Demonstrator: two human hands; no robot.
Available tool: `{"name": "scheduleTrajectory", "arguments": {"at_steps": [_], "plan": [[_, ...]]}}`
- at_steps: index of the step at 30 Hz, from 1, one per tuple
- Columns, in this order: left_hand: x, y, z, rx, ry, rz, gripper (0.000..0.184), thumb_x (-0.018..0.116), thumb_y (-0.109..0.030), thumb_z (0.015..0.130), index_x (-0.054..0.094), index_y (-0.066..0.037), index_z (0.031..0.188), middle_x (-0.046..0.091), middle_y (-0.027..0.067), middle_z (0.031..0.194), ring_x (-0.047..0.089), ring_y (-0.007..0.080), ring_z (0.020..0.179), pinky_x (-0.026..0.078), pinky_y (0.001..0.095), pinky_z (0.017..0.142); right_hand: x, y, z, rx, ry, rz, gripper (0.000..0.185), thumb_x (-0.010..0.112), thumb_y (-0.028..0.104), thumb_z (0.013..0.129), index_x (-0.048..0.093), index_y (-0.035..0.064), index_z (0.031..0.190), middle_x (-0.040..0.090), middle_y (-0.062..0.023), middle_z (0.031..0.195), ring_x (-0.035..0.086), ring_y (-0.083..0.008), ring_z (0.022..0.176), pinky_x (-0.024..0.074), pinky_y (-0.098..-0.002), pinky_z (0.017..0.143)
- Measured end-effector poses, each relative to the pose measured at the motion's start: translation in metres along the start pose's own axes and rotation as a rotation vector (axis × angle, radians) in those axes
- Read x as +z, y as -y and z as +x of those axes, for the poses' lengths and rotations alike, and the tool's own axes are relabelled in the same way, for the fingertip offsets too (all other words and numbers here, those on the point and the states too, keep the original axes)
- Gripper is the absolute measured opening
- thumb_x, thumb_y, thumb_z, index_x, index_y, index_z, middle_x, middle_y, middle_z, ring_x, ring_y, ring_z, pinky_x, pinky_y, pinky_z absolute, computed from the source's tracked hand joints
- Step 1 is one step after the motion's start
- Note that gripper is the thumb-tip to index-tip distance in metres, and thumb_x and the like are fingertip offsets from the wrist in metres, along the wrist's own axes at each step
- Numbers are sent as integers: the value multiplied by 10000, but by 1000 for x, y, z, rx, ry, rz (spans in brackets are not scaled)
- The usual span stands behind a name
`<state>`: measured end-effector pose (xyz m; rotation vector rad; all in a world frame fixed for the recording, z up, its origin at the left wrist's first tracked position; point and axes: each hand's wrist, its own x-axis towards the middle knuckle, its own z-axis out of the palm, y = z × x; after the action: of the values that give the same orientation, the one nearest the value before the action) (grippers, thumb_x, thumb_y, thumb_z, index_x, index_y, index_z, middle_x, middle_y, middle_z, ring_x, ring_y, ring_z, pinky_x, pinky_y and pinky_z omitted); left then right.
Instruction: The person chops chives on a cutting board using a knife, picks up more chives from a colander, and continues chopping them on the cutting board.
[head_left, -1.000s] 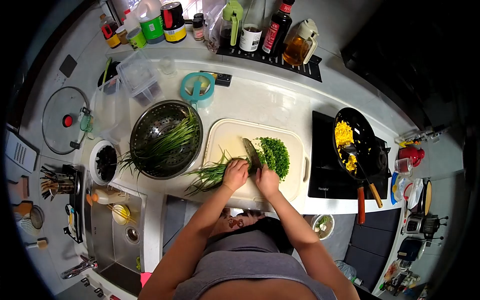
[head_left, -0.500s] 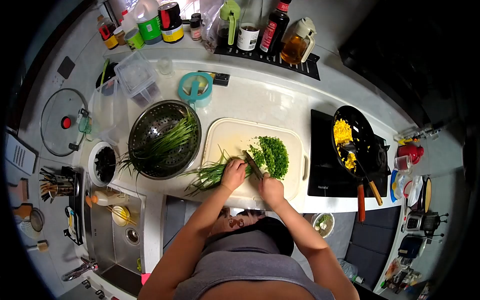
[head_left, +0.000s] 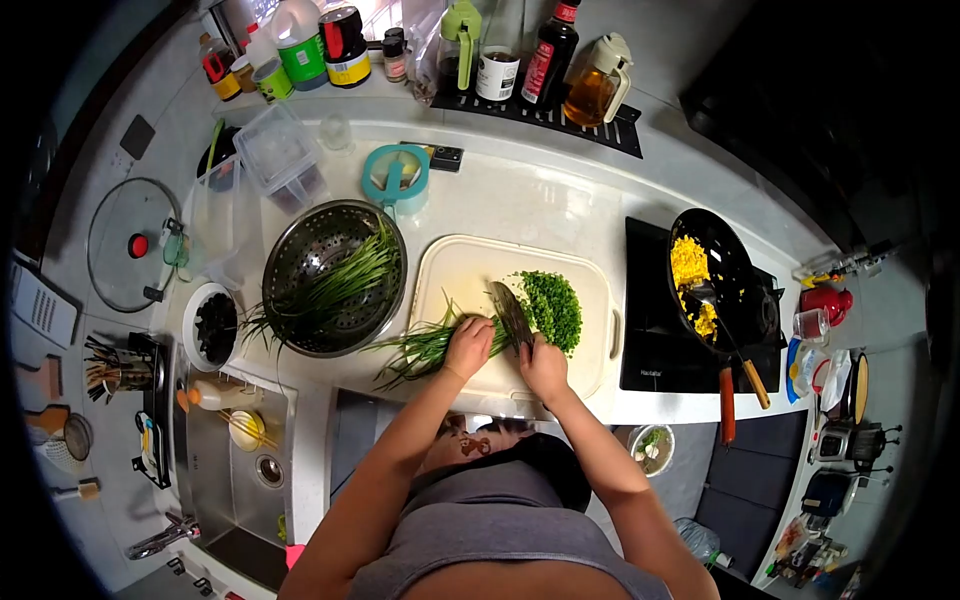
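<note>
My left hand is closed over a bunch of long green stalks, pressing them on the cream cutting board. The knife is in my right hand, its blade pointing away from me beside the left fingers. Right of the blade lies a pile of finely chopped greens. More uncut stalks rest in the metal colander, left of the board.
A black wok with yellow pieces sits on the stove at right. The sink is at lower left. Bottles line the back ledge. A teal-lidded container stands behind the colander.
The knife and my right hand have shifted slightly, first toward me and then back away. The blade now lies against the chopped pile. My left hand stays on the stalks.
</note>
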<state>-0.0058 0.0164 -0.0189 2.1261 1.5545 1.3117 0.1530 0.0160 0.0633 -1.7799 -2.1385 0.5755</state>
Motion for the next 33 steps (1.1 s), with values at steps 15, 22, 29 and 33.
{"name": "scheduleTrajectory", "arguments": {"at_steps": [15, 22, 29, 33], "plan": [[-3, -6, 2, -42, 28, 32, 61, 575, -56, 773, 564, -1, 748, 578, 102, 908, 544, 284, 863, 454, 361, 758, 24, 2, 16, -12, -51, 6, 202, 548, 159, 798, 509, -26, 727, 555, -230, 554, 567, -378, 505, 465, -453, 489], [-10, -9, 1, -8, -5, 80, 58, 607, -77, 756, 595, -20, 759, 569, 93, 899, 545, 281, 855, 453, 373, 747, 4, -3, 10, -27, 2, 24, 216, 550, 175, 804, 507, -27, 741, 548, -232, 547, 563, -392, 512, 460, -466, 500], [-9, -8, 0, -11, -14, 75, 95, 598, -113, 783, 580, -35, 730, 555, 88, 873, 541, 271, 818, 452, 362, 727, -15, 1, -13, -123, 89, -134, 184, 546, 164, 797, 505, -11, 754, 553, -202, 532, 571, -356, 491, 471, -435, 474], [-7, -5, -1, -15, -13, 81, 90, 600, -110, 777, 581, -33, 734, 555, 87, 880, 541, 269, 820, 451, 360, 729, 1, 2, -6, -138, 84, -135, 178, 543, 161, 796, 512, -12, 768, 559, -204, 545, 572, -353, 490, 471, -433, 469]]}}
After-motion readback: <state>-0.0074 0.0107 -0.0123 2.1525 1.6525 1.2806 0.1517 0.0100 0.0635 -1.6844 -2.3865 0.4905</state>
